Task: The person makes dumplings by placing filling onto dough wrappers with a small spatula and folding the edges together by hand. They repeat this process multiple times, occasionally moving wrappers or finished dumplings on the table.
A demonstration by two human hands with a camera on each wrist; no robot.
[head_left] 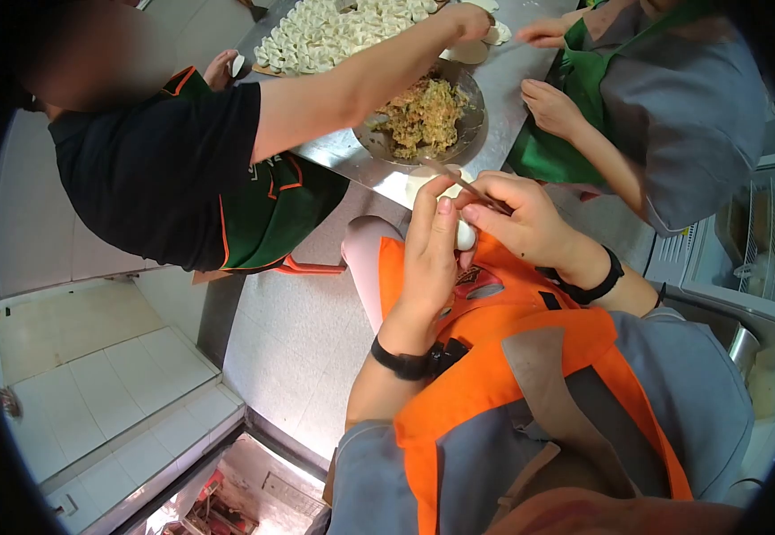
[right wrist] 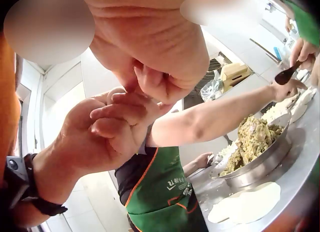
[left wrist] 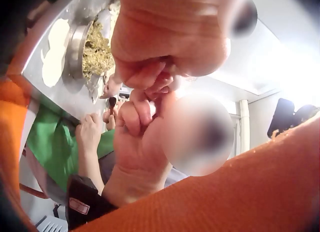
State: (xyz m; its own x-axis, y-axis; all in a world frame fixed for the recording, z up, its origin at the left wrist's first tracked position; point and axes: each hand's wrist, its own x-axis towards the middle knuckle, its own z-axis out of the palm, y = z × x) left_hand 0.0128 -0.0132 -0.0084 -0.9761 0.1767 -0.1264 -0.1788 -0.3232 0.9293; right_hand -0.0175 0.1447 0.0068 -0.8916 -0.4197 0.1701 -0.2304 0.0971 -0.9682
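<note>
In the head view a small white dumpling (head_left: 466,234) sits between my two hands, low over the orange apron. My left hand (head_left: 427,245) pinches it from the left with curled fingers and thumb. From the other side my right hand (head_left: 534,223) presses its fingers and thumb onto the dough. A thin brown stick (head_left: 467,185) is also held in the right hand, pointing toward the table. Both wrist views show the fingertips of the left hand (right wrist: 112,127) and right hand (left wrist: 140,137) meeting, with the dumpling mostly hidden behind them.
A metal bowl of chopped filling (head_left: 423,120) stands on the steel table (head_left: 338,152). Overlapping dough wrappers (right wrist: 245,202) lie near its edge. Rows of finished dumplings (head_left: 334,36) cover the far side. One person's arm (head_left: 352,89) reaches across; another person's hands (head_left: 555,109) are opposite.
</note>
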